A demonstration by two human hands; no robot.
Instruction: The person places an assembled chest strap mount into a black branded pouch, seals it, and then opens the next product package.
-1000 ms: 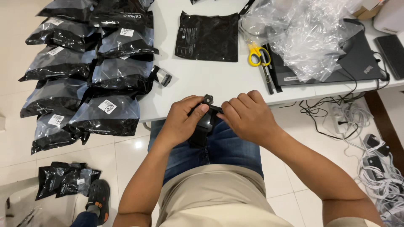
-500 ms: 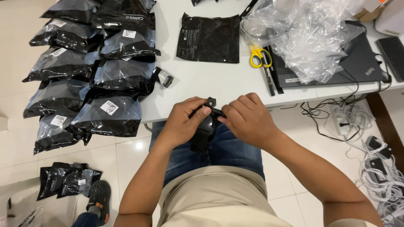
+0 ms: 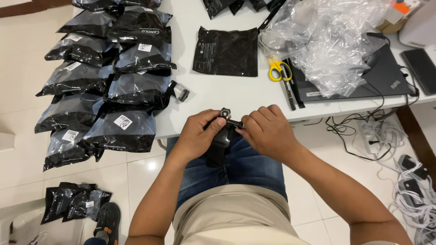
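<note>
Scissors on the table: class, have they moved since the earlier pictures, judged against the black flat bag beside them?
No. The scissors lie just right of the flat bag, as before.

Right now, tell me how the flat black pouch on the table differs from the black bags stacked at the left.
The flat pouch lies alone and looks thin and empty; the stacked bags overlap in a pile and bulge, full. The pouch is matte and opaque with no sticker in view; the bags are glossy, partly see-through, with white stickers. The pouch sits mid-table by the scissors; the bags hang over the left edge. Both are black and untouched by either hand.
</note>
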